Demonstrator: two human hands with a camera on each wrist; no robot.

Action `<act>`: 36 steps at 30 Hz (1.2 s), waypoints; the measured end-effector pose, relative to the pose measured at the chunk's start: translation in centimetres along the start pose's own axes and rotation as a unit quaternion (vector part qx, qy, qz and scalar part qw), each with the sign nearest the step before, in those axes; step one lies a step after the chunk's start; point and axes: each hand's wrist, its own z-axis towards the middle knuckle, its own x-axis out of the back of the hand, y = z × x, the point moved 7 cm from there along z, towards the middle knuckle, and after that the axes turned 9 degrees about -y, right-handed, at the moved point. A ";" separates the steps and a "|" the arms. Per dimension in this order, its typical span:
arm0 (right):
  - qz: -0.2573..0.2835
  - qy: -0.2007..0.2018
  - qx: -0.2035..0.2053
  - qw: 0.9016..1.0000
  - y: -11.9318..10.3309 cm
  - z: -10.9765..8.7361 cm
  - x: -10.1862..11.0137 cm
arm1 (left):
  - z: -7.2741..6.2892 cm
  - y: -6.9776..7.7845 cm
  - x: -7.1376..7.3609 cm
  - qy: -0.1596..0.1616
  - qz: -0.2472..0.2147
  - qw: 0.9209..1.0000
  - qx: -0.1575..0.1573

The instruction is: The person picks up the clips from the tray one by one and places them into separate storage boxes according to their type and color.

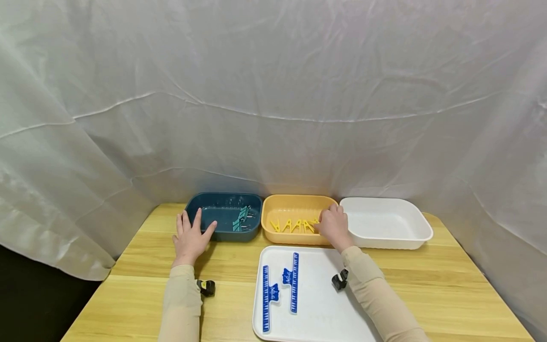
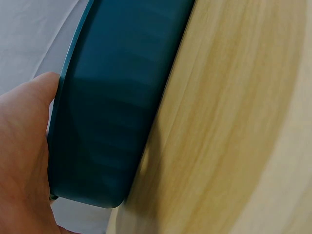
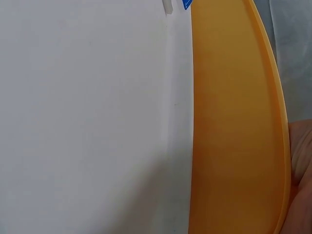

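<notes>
Right hand [image 1: 335, 227]: beside yellow clips [image 1: 306, 224] | left hand [image 1: 190, 240]: touching teal bin [image 1: 235, 236]

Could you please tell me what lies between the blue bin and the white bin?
In the head view, the yellow bin stands between them, holding yellow clips, with the right hand at its right end.

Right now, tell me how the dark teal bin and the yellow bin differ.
The dark teal bin holds teal binder clips bunched toward its right end; the yellow bin holds yellow A-shaped clips in a row.

The left hand touches the dark teal bin's rim, while the right hand reaches into the yellow bin.

Both are rounded rectangular bins standing on the wood-grain table.
</notes>
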 end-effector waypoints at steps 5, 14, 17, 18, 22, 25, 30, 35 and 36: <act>-0.022 -0.011 0.001 1.000 -0.2 0.1 0.0 | 0.0 0.0 0.0 -0.002 -0.004 1.000 0.000; -0.045 -0.032 -0.010 0.998 -0.3 0.2 -0.2 | 0.1 -0.1 -0.1 0.002 -0.006 1.000 -0.001; -0.041 -0.033 -0.013 0.999 -0.4 0.2 -0.2 | 0.0 0.0 0.0 0.005 -0.005 1.000 -0.001; -0.038 -0.034 -0.013 0.999 -0.4 0.2 -0.2 | 0.0 0.0 0.0 0.006 -0.004 1.000 -0.002; -0.039 -0.034 -0.012 0.999 -0.4 0.2 -0.2 | 0.0 0.0 0.0 0.005 -0.004 1.000 -0.002; -0.039 -0.034 -0.012 0.999 -0.3 0.3 -0.2 | 0.0 0.0 0.0 0.002 -0.006 1.000 -0.001; -0.035 -0.034 -0.011 0.999 -0.3 0.3 -0.3 | -0.1 0.0 0.1 0.004 -0.005 1.000 -0.002; -0.033 -0.034 -0.010 0.999 -0.4 0.4 -0.3 | -0.2 -0.1 0.1 0.007 -0.002 1.000 0.000; -0.035 -0.035 -0.011 0.999 -0.4 0.3 -0.3 | -0.2 -0.1 0.1 0.008 -0.001 1.000 0.000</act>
